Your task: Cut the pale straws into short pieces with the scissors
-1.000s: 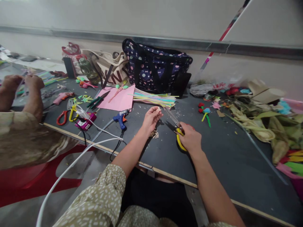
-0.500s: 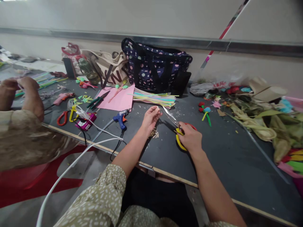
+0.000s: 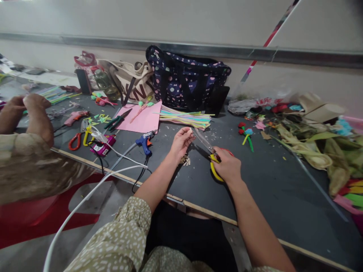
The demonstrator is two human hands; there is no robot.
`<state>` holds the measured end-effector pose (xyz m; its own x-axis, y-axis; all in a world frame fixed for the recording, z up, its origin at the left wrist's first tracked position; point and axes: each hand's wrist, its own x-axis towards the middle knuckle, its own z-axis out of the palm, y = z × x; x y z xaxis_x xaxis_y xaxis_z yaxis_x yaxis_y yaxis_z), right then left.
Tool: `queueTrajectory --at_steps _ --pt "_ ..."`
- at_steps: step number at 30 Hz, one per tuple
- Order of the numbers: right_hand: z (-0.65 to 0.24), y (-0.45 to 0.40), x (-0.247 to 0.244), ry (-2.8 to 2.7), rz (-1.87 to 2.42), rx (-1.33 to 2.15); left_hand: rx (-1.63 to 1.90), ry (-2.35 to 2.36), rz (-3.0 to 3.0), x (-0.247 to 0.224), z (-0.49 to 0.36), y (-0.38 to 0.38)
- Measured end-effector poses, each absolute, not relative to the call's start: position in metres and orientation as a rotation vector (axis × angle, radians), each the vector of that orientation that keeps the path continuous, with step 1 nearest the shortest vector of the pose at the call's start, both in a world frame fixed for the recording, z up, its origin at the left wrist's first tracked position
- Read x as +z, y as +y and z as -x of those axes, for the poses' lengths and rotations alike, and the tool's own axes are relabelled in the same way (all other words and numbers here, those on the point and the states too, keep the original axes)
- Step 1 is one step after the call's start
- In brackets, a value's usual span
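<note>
The right grip point(image 3: 227, 165) is holding yellow-and-red scissors point(image 3: 209, 146) over the counter point(image 3: 272, 192), inward from its near edge. The blades point(image 3: 202, 139) are pointing towards the left grip point(image 3: 182, 143), which is pinching a small pale piece point(image 3: 190, 130). Below that grip, short beige pieces point(image 3: 186, 161) are lying in a cluster. A blue glue gun point(image 3: 145, 143) is resting to the left; beyond, pastel pipe cleaners point(image 3: 187, 118) are lying beside a pink sheet point(image 3: 147, 121). A dark patterned bag point(image 3: 172, 81) is standing along the counter's back edge.
</note>
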<state>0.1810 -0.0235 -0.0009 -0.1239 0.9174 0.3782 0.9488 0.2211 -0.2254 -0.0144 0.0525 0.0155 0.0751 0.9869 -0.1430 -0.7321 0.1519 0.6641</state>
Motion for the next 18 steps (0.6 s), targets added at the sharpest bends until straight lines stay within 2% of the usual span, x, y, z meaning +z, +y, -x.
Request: queueTrajectory --at_steps 18 --pt "-0.1827 -0.0226 -0.0045 -2.089 1.746 -0.215 1.327 0.682 -0.552 0.0204 0.0128 0.0489"
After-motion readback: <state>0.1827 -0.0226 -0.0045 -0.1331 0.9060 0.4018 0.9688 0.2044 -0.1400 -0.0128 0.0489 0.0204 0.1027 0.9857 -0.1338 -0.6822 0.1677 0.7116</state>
